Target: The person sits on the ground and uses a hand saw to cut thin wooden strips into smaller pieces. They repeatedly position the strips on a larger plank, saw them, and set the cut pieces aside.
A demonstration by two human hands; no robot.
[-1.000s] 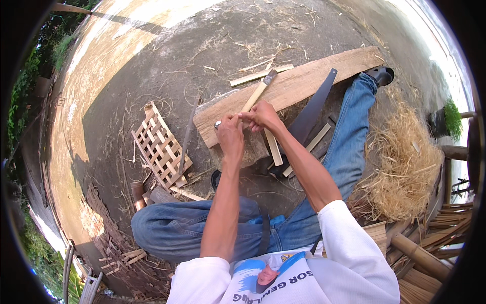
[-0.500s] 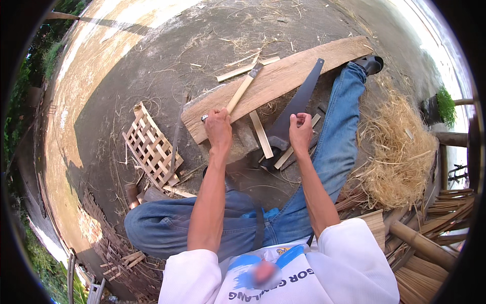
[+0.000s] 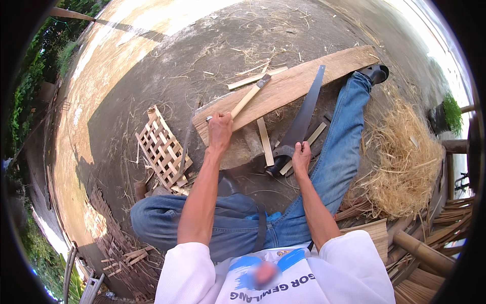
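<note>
On shaded ground [image 3: 167, 81], near heaped straw [image 3: 400, 167], a board [image 3: 288, 88] lies slantwise. The left hand [image 3: 220, 130] clasps a pale stick [image 3: 248, 100] over it. The right hand [image 3: 301, 158] has moved down beside the saw [image 3: 302, 116] to its handle end; whether it grips, one cannot tell.

Outdoor woodworking spot, bare ground [image 3: 167, 83] (part sun, part shade), scattered wood chips [image 3: 208, 73], a saw [image 3: 305, 110] by a plank [image 3: 286, 92], a heap of pale shavings [image 3: 400, 164], greenery [image 3: 30, 86] beyond.
</note>
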